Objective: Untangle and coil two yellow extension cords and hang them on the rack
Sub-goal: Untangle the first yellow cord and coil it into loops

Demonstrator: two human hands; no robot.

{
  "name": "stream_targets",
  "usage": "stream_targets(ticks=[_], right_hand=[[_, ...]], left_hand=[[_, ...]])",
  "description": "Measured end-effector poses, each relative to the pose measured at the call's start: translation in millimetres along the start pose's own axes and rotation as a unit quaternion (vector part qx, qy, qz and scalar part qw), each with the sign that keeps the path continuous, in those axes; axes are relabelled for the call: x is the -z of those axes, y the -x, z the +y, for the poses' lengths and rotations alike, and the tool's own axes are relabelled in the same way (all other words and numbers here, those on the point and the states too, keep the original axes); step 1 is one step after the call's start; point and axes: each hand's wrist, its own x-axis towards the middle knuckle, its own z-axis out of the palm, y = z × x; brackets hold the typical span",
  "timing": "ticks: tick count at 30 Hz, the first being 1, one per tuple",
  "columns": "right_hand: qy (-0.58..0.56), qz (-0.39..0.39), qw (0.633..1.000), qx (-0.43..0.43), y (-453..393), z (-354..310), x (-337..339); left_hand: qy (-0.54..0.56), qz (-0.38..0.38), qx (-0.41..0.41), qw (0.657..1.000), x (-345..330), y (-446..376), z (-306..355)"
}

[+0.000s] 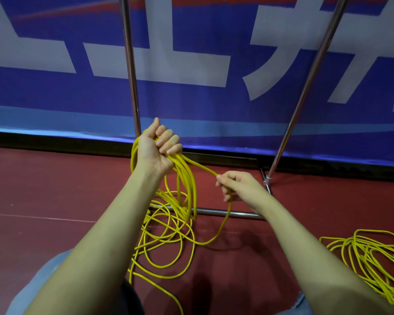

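Note:
My left hand [157, 148] is raised in front of the rack and grips several loops of a yellow extension cord [186, 183], which hang down from the fist. One strand runs from that bundle to my right hand [234, 186], which pinches it lower and to the right. From there the cord drops and curls into loose tangled loops [166, 242] on the red floor between my arms. A second yellow cord [369, 255] lies in a loose pile on the floor at the far right, partly cut off by the frame edge.
The rack's two chrome uprights [130, 64] [309, 78] rise ahead, joined low by a chrome floor bar [216, 211]. Behind them hangs a blue banner [191, 98] with large white characters. My knees in blue jeans [39, 289] show at the bottom.

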Motion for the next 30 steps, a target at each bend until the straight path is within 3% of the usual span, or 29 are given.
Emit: stream_targets(ticks=[5, 10, 15, 19, 23, 25, 30], right_hand=[[-0.283, 0.070, 0.954, -0.063, -6.2, -18.8, 11.1], [-0.469, 0.058, 0.877, -0.088, 1.9, -55.0, 22.3], [-0.562, 0.063, 0.822, -0.064, 5.5, -74.0, 28.4], [-0.573, 0.068, 0.815, -0.053, 3.1, -76.2, 23.5], [-0.593, 0.103, 0.798, -0.029, -0.3, -73.9, 22.5], [-0.603, 0.111, 0.790, -0.014, -0.4, -73.6, 24.7], [-0.571, 0.090, 0.816, 0.010, 0.9, -72.9, 26.1]], left_hand=[[-0.208, 0.014, 0.069, 0.976, 2.6, 0.4, -8.2], [-0.439, -0.046, 0.095, 0.892, 7.5, 2.0, -22.5], [-0.503, -0.102, 0.136, 0.847, 8.1, 6.0, -34.6], [-0.537, -0.156, 0.193, 0.806, 8.4, 11.9, -52.3], [-0.622, -0.236, 0.184, 0.723, 2.4, 12.8, -59.7], [-0.621, -0.254, 0.169, 0.722, -1.6, 14.2, -60.0], [-0.554, -0.237, 0.143, 0.786, -4.6, 14.6, -67.1]])
